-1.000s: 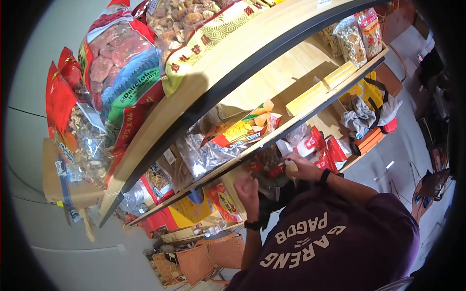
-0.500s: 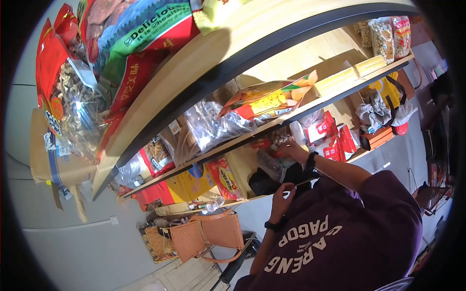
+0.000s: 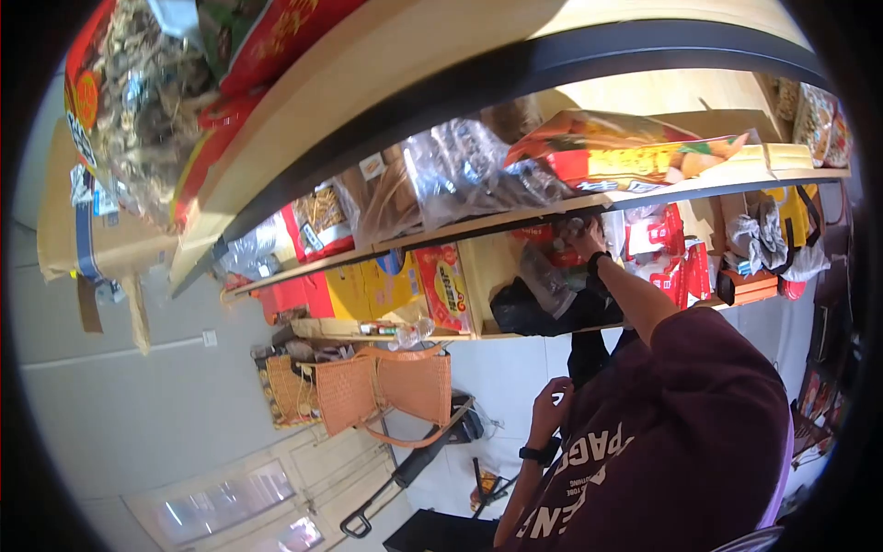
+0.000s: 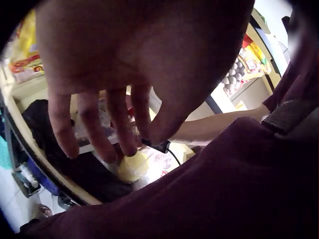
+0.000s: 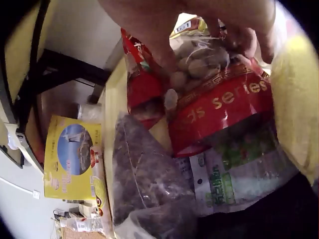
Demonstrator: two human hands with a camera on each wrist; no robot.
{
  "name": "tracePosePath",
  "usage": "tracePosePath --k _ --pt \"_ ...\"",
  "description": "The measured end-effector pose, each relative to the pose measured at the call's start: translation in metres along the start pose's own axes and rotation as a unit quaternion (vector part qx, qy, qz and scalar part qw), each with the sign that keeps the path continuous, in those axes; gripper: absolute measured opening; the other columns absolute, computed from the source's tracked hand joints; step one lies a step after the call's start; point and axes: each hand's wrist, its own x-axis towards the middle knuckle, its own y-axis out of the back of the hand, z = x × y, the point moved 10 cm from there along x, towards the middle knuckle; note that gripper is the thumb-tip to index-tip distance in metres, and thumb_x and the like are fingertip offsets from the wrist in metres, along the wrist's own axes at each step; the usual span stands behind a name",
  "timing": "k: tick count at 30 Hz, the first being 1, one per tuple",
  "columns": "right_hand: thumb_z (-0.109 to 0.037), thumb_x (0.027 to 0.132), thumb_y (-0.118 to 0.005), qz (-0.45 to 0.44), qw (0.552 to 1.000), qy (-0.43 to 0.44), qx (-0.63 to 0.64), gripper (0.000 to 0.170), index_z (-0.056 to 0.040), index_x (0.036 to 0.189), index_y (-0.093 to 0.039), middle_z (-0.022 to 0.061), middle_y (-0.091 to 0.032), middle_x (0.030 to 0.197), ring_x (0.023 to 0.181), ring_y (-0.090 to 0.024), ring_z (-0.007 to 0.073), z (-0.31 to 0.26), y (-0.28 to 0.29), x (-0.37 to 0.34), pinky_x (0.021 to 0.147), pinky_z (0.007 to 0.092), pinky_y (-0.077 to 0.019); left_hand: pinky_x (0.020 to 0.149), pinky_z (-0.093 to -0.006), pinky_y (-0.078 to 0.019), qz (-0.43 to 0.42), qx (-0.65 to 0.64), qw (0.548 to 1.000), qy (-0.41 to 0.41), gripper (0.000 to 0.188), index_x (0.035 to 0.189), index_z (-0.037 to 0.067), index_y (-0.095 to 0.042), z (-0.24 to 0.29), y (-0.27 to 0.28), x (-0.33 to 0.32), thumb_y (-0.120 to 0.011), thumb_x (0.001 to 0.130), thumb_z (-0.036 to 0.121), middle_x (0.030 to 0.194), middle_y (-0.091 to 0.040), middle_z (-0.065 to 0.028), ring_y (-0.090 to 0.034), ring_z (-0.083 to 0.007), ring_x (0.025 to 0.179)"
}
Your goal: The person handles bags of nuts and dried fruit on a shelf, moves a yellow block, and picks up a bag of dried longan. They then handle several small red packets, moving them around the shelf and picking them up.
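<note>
Teamwork's off: the left hand [image 3: 550, 406] has dropped back by the shirt [image 3: 694, 419], loose and empty, so the right hand [image 3: 587, 241] is solo, seemingly gripping the red bag [image 5: 222, 108] on the lower shelf [image 3: 477, 267].

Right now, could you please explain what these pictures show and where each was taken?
There is no robot, only a person's bare left hand and right hand. The wide picture is taken from the head, the other two from the wrists. On the shelf lie a red bag of round, nut-like pieces, a clear bag of dark pieces and a black bundle. The right hand is at the red bag, though I cannot tell whether it grips it; the left hand shows nothing held.
</note>
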Motion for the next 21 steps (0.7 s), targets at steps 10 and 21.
tracePosePath --k 10,21 --pt "-0.059 0.058 -0.09 0.028 0.996 -0.061 -0.061 0.141 -0.0147 0.164 -0.01 0.0227 -0.035 0.163 0.148 -0.039 0.0388 -0.014 0.008 -0.003 0.116 0.06 -0.0374 0.093 -0.0348 -0.0556 0.017 -0.053 0.998 0.036 0.028 0.125 0.006 -0.067 -0.03 -0.028 -0.019 -0.066 0.102 0.021 0.115 -0.074 -0.0136 -0.072 -0.0252 0.107" --pt "-0.06 0.054 -0.096 -0.131 0.989 -0.035 -0.063 0.132 0.0045 0.153 -0.036 0.0238 -0.051 0.149 0.138 -0.051 0.0372 0.032 -0.029 0.037 0.116 0.0433 -0.0424 0.096 -0.0364 -0.0543 -0.03 -0.028 0.997 0.065 0.03 0.128 0.007 -0.066 -0.037 -0.034 -0.015 -0.066 0.102 0.024 0.122 -0.073 -0.0149 -0.071 -0.03 0.114"
